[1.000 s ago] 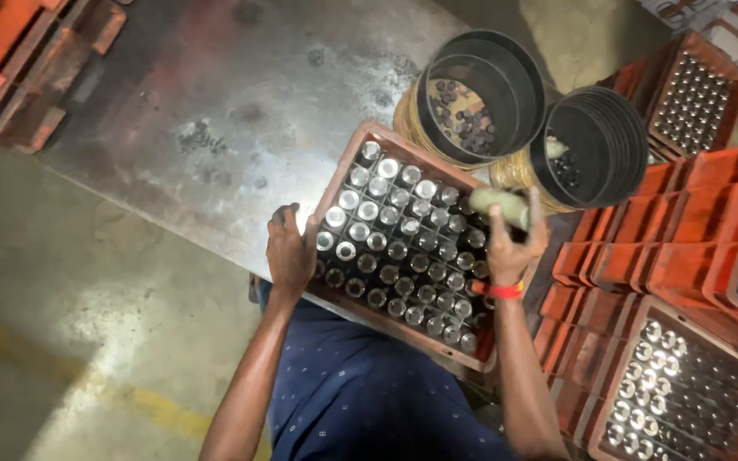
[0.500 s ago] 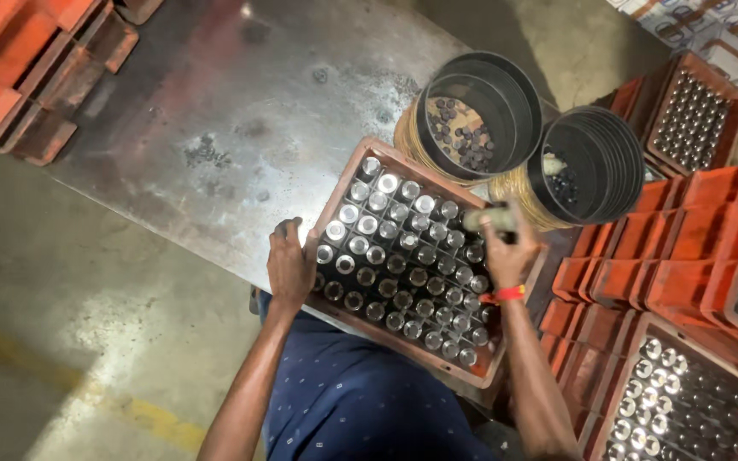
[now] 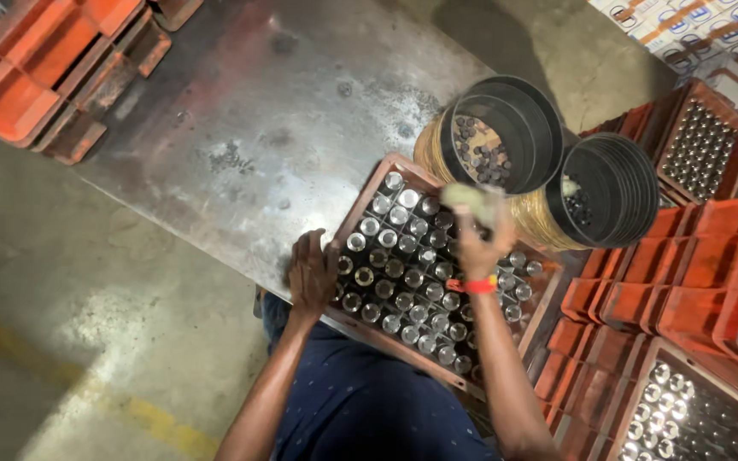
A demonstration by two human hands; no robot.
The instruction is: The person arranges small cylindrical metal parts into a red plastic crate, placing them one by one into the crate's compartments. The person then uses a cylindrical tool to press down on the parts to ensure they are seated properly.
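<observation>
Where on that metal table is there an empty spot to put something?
The table is bare between the orange crates at far left and the bottle crate. It is crowded on the right: two black buckets touch that crate, and more crates stack beside them. The left hand rests on the crate's edge; the right hand is over the bottles.

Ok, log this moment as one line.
left hand: resting on crate edge | right hand: raised over bottles, holding pale cloth | two black buckets beside

Two black buckets (image 3: 506, 128), two hands (image 3: 313, 277)
</observation>
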